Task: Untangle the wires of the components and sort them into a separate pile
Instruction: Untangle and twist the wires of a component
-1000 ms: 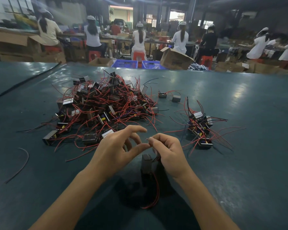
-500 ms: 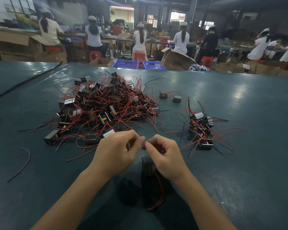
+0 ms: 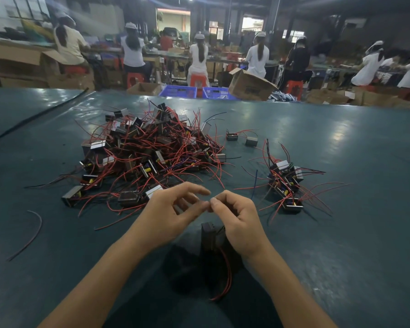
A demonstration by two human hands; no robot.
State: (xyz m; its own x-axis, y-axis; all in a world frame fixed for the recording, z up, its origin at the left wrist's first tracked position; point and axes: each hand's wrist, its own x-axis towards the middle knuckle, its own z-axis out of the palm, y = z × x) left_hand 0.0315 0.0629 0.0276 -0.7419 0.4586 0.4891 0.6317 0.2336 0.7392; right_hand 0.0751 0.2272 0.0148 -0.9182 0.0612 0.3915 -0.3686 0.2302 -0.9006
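A big tangled heap (image 3: 147, 152) lies on the green table (image 3: 341, 245), with a small heap (image 3: 285, 183) to its right. The right hand (image 3: 239, 221) pinches the wires of a dark block (image 3: 208, 235) hanging just under it. The left hand (image 3: 166, 218) touches those fingertips, but I cannot tell if it grips.

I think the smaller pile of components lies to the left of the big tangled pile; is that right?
Not quite: the smaller pile lies to the right of the big tangled pile, as the head view shows.
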